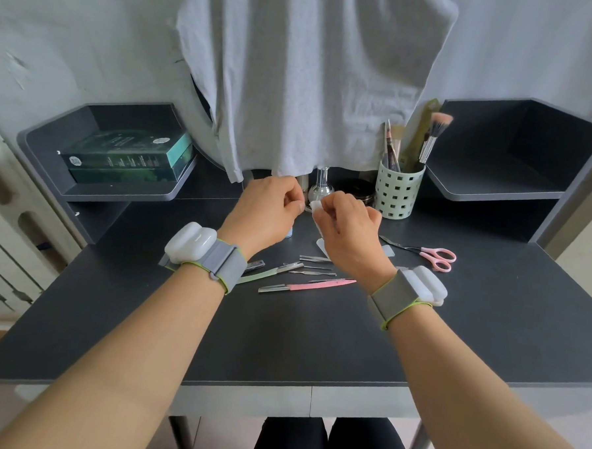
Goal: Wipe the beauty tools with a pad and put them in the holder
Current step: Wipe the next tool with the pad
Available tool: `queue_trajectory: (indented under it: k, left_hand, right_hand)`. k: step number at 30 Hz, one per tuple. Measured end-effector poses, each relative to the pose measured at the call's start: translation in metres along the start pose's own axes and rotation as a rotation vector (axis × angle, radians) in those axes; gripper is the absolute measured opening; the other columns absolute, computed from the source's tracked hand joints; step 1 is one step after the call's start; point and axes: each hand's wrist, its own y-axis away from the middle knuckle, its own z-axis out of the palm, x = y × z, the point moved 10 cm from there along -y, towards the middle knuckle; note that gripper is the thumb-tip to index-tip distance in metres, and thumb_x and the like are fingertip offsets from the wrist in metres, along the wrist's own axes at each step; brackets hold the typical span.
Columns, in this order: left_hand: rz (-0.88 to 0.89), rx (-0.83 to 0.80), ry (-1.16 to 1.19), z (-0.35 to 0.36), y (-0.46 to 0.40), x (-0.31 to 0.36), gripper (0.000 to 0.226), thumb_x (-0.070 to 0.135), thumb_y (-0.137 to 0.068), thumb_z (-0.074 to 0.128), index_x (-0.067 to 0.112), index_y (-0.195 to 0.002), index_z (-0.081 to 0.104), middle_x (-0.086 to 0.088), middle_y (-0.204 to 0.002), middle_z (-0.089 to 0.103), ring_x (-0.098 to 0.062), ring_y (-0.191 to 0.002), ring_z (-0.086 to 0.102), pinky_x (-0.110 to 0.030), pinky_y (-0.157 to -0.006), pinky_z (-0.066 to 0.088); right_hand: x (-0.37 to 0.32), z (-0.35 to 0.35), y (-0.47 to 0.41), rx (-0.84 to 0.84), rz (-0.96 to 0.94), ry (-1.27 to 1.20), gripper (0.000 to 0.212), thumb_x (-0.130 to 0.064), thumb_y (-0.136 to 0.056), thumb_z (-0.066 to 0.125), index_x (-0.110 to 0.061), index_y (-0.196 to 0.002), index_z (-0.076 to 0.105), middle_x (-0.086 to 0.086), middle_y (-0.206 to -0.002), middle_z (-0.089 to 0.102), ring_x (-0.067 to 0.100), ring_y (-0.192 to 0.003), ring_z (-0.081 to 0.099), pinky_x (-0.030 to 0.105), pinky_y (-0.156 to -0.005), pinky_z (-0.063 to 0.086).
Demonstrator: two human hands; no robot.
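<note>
Our right hand (pixel 347 223) pinches a white pad (pixel 316 207) in curled fingers; our left hand (pixel 271 202), fingers curled, meets it, and we cannot tell what it holds. Just right of the grip stands a pale perforated holder (pixel 397 192) containing makeup brushes (pixel 431 138) and pencils. Below our hands, on the dark desk (pixel 316 335), lie a pink razor (pixel 308 286), a green razor (pixel 271 274), tweezers (pixel 315 258) and pink scissors (pixel 430 255).

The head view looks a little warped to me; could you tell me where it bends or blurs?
Head view: wide-angle bending curves the desk edges and shelves; the pink brush in the holder is smeared; the tools between the wrists stay sharp; lighting is soft, without harsh glare.
</note>
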Motion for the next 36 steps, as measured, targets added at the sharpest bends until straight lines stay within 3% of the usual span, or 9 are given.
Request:
queue_trajectory:
  k: [5,8,13,20,25,27,30,34,36]
  left_hand:
    - [0.035,-0.017,-0.076,0.003,0.001,0.002,0.01,0.021,-0.094,0.063,0.02,-0.088,0.072,0.006,-0.085,0.06,-0.012,-0.074,0.052,-0.025,-0.071,0.038]
    - [0.022,-0.005,-0.06,0.0,0.003,0.001,0.012,0.021,-0.094,0.063,0.017,-0.09,0.073,0.004,-0.087,0.061,-0.014,-0.078,0.052,-0.025,-0.072,0.037]
    - [-0.013,0.034,-0.022,-0.01,0.004,-0.005,0.014,0.017,-0.095,0.06,0.014,-0.092,0.073,0.006,-0.088,0.062,-0.013,-0.082,0.053,-0.021,-0.073,0.035]
    - [-0.068,0.08,0.055,-0.018,0.005,-0.015,0.014,0.02,-0.095,0.062,0.017,-0.091,0.075,0.006,-0.086,0.068,-0.012,-0.08,0.058,-0.019,-0.071,0.037]
    - [-0.096,0.154,0.109,-0.02,0.006,-0.02,0.015,0.02,-0.095,0.061,0.016,-0.092,0.075,0.01,-0.082,0.067,-0.004,-0.072,0.057,-0.005,-0.06,0.037]
    - [-0.11,0.201,0.139,-0.022,0.008,-0.02,0.016,0.019,-0.095,0.06,0.015,-0.092,0.075,0.011,-0.082,0.067,-0.006,-0.075,0.058,-0.014,-0.065,0.04]
    - [-0.136,0.256,0.193,-0.023,0.011,-0.02,0.015,0.019,-0.095,0.06,0.015,-0.092,0.074,0.012,-0.081,0.066,-0.008,-0.078,0.059,-0.02,-0.072,0.041]
    - [-0.15,0.289,0.253,-0.019,0.013,-0.017,0.015,0.018,-0.095,0.061,0.017,-0.09,0.075,0.018,-0.077,0.064,-0.005,-0.075,0.06,-0.02,-0.073,0.043]
    - [-0.144,0.288,0.262,-0.016,0.014,-0.014,0.015,0.019,-0.095,0.061,0.018,-0.09,0.075,0.021,-0.073,0.062,0.003,-0.069,0.059,-0.013,-0.067,0.041]
  right_hand:
    - [-0.012,0.001,-0.001,-0.01,-0.098,0.11,0.031,-0.045,-0.099,0.034,-0.022,-0.095,0.055,-0.013,-0.089,0.046,0.015,-0.087,0.044,0.031,-0.088,0.02]
    - [-0.013,-0.001,-0.003,-0.011,-0.119,0.127,0.023,-0.037,-0.102,0.043,-0.021,-0.1,0.059,-0.014,-0.09,0.045,0.012,-0.088,0.041,0.031,-0.09,0.019]
    - [-0.004,-0.006,-0.004,-0.009,-0.067,0.105,0.013,-0.031,-0.103,0.048,-0.024,-0.097,0.057,-0.011,-0.091,0.051,0.017,-0.094,0.049,0.033,-0.093,0.021]
    - [0.015,-0.014,-0.004,-0.003,0.049,0.011,0.018,-0.031,-0.104,0.047,-0.02,-0.1,0.061,-0.005,-0.094,0.058,0.019,-0.098,0.052,0.031,-0.095,0.022]
    - [0.03,-0.02,-0.003,0.066,0.221,-0.253,0.017,-0.033,-0.103,0.051,-0.022,-0.094,0.061,-0.01,-0.082,0.061,0.008,-0.081,0.053,0.033,-0.09,0.034]
    - [0.043,-0.018,0.002,0.124,0.373,-0.5,0.017,-0.03,-0.101,0.054,-0.018,-0.098,0.066,-0.011,-0.075,0.058,0.004,-0.068,0.048,0.025,-0.075,0.041]
    - [0.054,-0.007,0.012,0.174,0.579,-0.806,0.015,-0.022,-0.1,0.057,-0.014,-0.1,0.069,-0.003,-0.083,0.06,0.007,-0.071,0.046,0.009,-0.056,0.04]
    - [0.047,0.012,0.022,0.149,0.71,-0.964,0.011,-0.018,-0.097,0.06,-0.016,-0.094,0.071,0.003,-0.085,0.06,0.011,-0.074,0.045,0.019,-0.059,0.036]
    - [0.04,0.022,0.025,0.121,0.75,-1.009,0.012,-0.018,-0.094,0.062,-0.017,-0.093,0.074,0.002,-0.081,0.057,0.012,-0.074,0.046,0.023,-0.063,0.033]
